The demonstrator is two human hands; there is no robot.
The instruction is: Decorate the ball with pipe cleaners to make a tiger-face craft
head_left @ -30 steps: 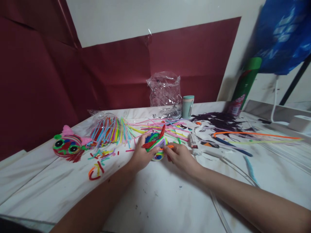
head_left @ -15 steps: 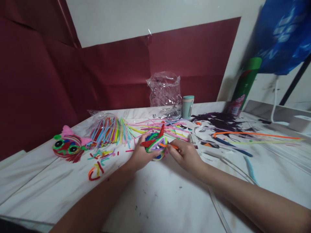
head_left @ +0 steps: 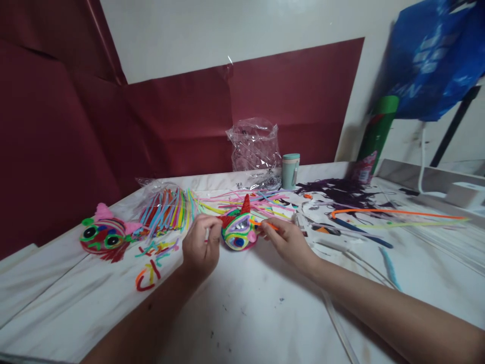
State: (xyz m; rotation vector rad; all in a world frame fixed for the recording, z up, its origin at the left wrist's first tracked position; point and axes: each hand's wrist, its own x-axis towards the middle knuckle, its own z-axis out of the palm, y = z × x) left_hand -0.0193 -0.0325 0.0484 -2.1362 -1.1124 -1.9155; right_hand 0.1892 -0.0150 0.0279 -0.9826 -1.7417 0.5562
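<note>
A small many-coloured pipe-cleaner figure (head_left: 238, 231) with a red horn stands on the white table (head_left: 246, 313) between my hands. My left hand (head_left: 200, 247) is closed at its left side, fingers curled against its edge. My right hand (head_left: 286, 240) pinches a short orange pipe-cleaner piece (head_left: 265, 224) and holds its tip against the figure's right side.
A finished red and green pipe-cleaner face (head_left: 102, 235) lies at the left. A bag of coloured pipe cleaners (head_left: 166, 210) and loose cut bits (head_left: 151, 263) lie behind my left hand. A glue gun (head_left: 303, 222), long orange pipe cleaner (head_left: 394, 212), teal cup (head_left: 290, 171) and clear bag (head_left: 254, 146) sit further back.
My left hand has slid off the figure's front to its left side, so the figure's face now shows upright. My right hand stays at its right with the orange piece.
</note>
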